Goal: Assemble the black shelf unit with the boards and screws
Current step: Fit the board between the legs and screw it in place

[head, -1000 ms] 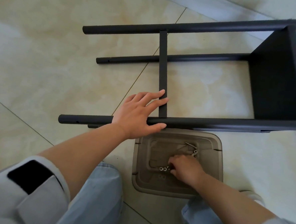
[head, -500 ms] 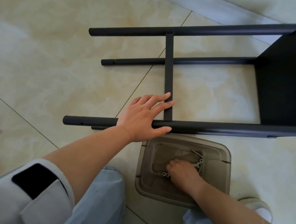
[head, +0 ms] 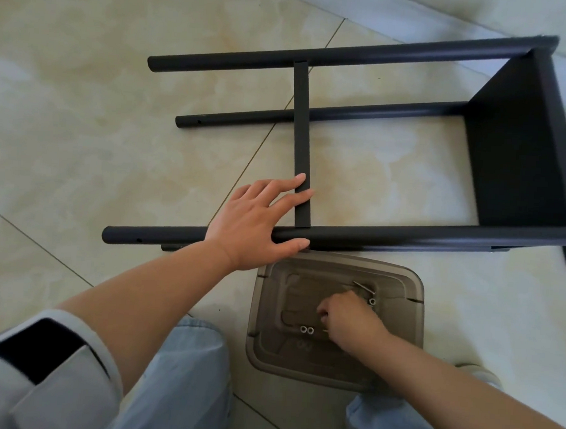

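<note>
Lying part-built: black metal tube shelf frame (head: 389, 235), one black board (head: 517, 145) fitted; my left hand (head: 258, 222) rests flat on it, my right hand (head: 348, 317) picks among small silver screws (head: 306, 330), grasp unclear.

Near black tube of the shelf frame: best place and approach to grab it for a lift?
Grip the near tube on its bare run right of the cross slat, coming from above. It is round, lies level on the floor and sits free there; the left hand already rests over it beside the slat, and the tray crowds its near side.
</note>
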